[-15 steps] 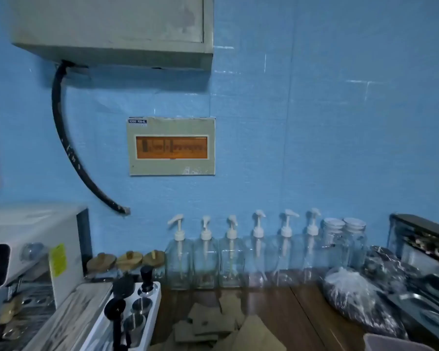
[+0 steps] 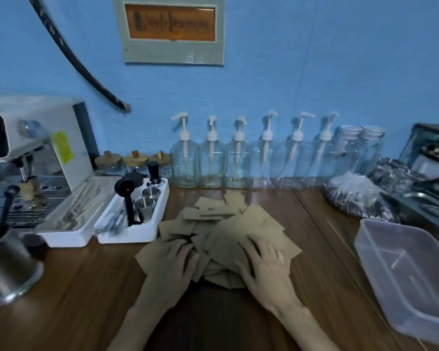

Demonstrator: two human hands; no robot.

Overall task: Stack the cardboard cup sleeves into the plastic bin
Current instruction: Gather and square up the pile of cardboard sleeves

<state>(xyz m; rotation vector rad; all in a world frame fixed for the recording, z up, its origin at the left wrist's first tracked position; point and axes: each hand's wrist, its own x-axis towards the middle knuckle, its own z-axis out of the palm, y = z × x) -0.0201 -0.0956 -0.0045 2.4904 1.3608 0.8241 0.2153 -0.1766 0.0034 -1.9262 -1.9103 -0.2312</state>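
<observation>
Your left hand (image 2: 173, 262) and right hand (image 2: 266, 266) lie palm-down, fingers spread flat, on the loose pile of cardboard sleeves (image 2: 221, 231) mid-counter; neither grips anything. Forearms are cut off at the frame's bottom edge. Some sleeves are hidden under others, w/ blurred edges. The clear plastic bin (image 2: 403, 272) sits right of the pile, empty, rounded corners.

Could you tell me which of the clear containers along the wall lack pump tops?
The two jars at the row's right end: flat white lids, whereas the six bottles carry white pumps.
</observation>
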